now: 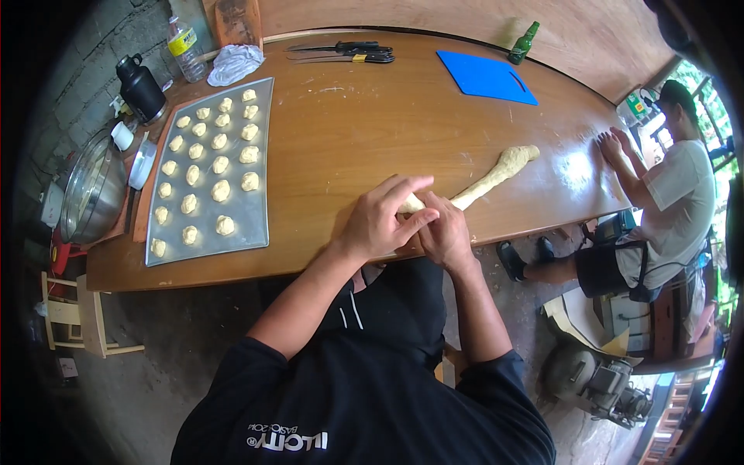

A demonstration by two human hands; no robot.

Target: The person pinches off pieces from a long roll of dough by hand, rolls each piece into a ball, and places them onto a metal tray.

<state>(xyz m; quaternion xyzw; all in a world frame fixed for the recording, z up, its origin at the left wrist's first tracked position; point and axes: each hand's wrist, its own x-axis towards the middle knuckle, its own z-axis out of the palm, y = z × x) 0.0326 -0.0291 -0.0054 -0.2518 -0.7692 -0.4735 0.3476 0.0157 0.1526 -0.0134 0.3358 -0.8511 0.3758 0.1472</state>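
A long rope of pale dough lies on the brown wooden table, its thick end pointing to the far right. Its near end runs into my right hand, whose fingers are wrapped round it. My left hand is beside it, touching my right hand, with its fingers curved round a piece of dough between the two hands. Whether that piece is joined to the rope is hidden. To the left, a metal tray holds several small dough lumps in rows.
Knives and a blue cutting board with a green bottle beside it lie at the back. A steel bowl, black flask and plastic bottle stand left. Another person sits at the right end.
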